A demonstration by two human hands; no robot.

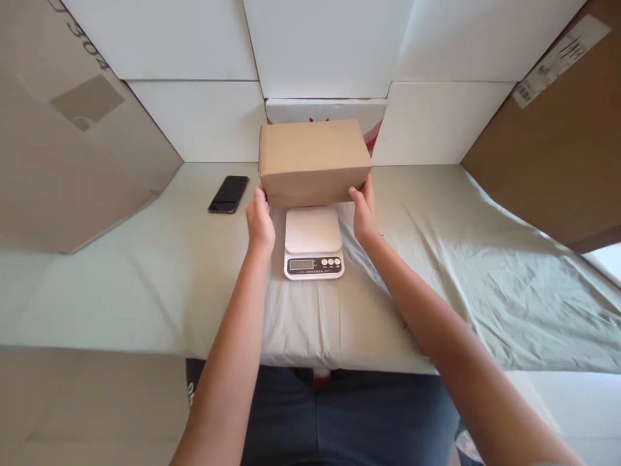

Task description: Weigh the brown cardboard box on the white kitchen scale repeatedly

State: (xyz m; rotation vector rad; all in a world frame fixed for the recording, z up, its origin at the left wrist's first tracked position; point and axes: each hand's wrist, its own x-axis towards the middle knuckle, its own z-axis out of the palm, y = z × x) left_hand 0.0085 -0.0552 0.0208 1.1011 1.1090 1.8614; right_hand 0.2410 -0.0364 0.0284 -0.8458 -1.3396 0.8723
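Note:
A closed brown cardboard box (315, 155) is held between my two hands, over the far part of a white digital kitchen scale (313, 233). My left hand (260, 220) grips the box at its lower left corner. At the lower right corner, my right hand (363, 210) has its thumb on the front face and its fingers around the side. The scale's platform shows bare in front of the box, with its display and round buttons facing me. Whether the box touches the scale at the back cannot be made out.
A dark smartphone (229, 194) lies left of the box on the pale green cloth (194, 285). Large cardboard cartons stand at the left (72, 149) and right (557, 136). White panels (320, 45) form the back, with a white and red package (291, 111) behind the box.

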